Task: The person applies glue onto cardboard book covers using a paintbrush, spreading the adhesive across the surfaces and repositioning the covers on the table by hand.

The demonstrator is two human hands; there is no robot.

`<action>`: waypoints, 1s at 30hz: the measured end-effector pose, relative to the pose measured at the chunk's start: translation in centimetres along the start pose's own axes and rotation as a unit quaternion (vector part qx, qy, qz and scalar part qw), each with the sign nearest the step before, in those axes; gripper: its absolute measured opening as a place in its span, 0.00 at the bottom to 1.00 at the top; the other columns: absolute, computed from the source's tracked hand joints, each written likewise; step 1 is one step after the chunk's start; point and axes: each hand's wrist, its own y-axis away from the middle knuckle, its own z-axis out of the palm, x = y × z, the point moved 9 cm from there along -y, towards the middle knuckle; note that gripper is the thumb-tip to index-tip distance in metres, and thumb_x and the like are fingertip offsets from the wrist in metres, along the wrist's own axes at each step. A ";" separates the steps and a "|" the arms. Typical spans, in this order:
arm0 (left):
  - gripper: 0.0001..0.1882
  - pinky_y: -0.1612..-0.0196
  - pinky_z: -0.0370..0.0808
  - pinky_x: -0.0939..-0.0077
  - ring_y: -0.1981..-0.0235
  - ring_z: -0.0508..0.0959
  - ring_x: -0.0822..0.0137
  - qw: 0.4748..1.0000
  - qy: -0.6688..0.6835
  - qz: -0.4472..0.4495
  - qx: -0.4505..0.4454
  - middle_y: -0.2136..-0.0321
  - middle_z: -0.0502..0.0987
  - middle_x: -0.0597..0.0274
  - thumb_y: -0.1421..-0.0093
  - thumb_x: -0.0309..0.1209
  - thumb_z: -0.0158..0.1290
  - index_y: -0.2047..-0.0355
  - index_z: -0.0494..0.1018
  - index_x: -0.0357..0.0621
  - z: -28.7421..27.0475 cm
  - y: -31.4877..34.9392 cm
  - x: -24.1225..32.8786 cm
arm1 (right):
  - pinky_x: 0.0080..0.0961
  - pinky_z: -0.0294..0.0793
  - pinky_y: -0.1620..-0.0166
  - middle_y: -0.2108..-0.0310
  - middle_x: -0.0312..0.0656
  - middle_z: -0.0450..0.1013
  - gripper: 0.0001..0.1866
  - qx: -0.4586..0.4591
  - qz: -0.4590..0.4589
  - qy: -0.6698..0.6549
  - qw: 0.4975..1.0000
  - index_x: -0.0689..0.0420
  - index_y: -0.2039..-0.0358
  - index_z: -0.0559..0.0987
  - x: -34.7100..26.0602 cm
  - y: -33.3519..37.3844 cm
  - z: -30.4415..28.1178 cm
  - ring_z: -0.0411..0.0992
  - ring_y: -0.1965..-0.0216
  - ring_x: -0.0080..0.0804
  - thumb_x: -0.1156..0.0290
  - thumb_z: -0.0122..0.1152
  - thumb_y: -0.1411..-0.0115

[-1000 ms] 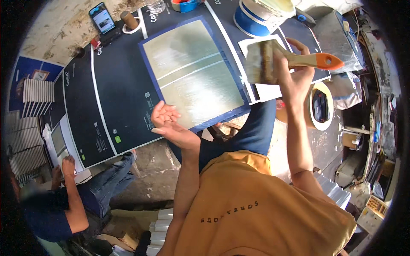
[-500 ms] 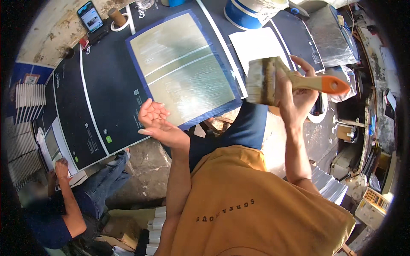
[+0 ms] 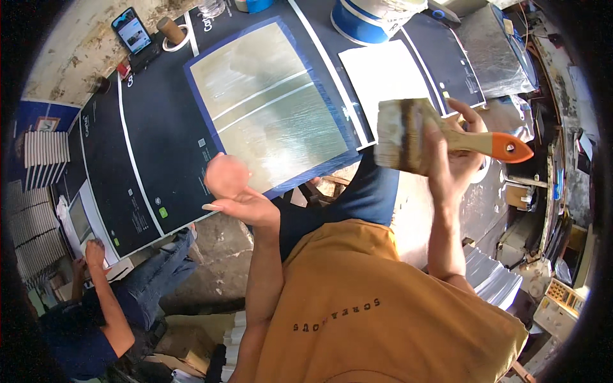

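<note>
A wide paintbrush with a wooden handle and orange tip [image 3: 504, 146] is gripped in my right hand [image 3: 447, 156], held in the air right of the board. Its pale, whitish bristles point left. My left hand [image 3: 239, 191] is palm up by the near left corner of a sheet [image 3: 255, 70] and holds nothing I can see. Its curled fingers are blurred, while the thumb stands apart from them. The sheet has a blue border, shiny streaky greenish-beige surfaces and two white stripes across it. It lies on a black board [image 3: 166, 127] with white lines.
A white sheet [image 3: 377, 70] lies right of the bordered one, below a blue-and-white bucket [image 3: 364, 25]. At the far left stand a phone [image 3: 133, 32] and a tape roll [image 3: 177, 39]. Another person's hand [image 3: 94, 252] is at a framed piece on the lower left. Stacked panels [image 3: 45, 150] stand behind.
The brush in my right hand has moved slightly right and nearer to me. My left hand stays by the sheet's corner, its fingers now blurred. The other person's head has lowered out of sight.
</note>
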 end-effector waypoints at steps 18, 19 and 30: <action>0.48 0.63 0.61 0.78 0.71 0.64 0.73 0.997 -0.035 -0.034 -0.052 0.71 0.69 0.65 0.36 0.71 0.15 0.51 0.69 0.40 0.3 -0.1 -0.2 | 0.28 0.75 0.58 0.66 0.46 0.81 0.15 -0.309 -0.302 0.161 0.887 0.60 0.61 0.84 -0.1 -14.5 24.5 0.78 0.65 0.30 0.60 0.68 0.40; 0.48 0.63 0.61 0.78 0.71 0.64 0.73 0.997 -0.033 -0.044 -0.058 0.71 0.69 0.65 0.36 0.71 0.15 0.52 0.69 0.40 0.4 0.0 -0.4 | 0.28 0.75 0.56 0.66 0.45 0.82 0.12 -0.270 -0.271 0.223 0.897 0.57 0.62 0.85 1.1 -16.7 25.4 0.80 0.62 0.30 0.63 0.67 0.40; 0.49 0.63 0.62 0.75 0.69 0.65 0.72 0.993 0.004 -0.076 -0.092 0.66 0.70 0.59 0.38 0.73 0.18 0.51 0.64 0.36 0.2 -0.1 -0.9 | 0.29 0.75 0.59 0.67 0.41 0.79 0.16 -0.503 -0.315 0.144 0.792 0.59 0.59 0.81 -2.7 -15.1 36.0 0.75 0.66 0.26 0.60 0.67 0.40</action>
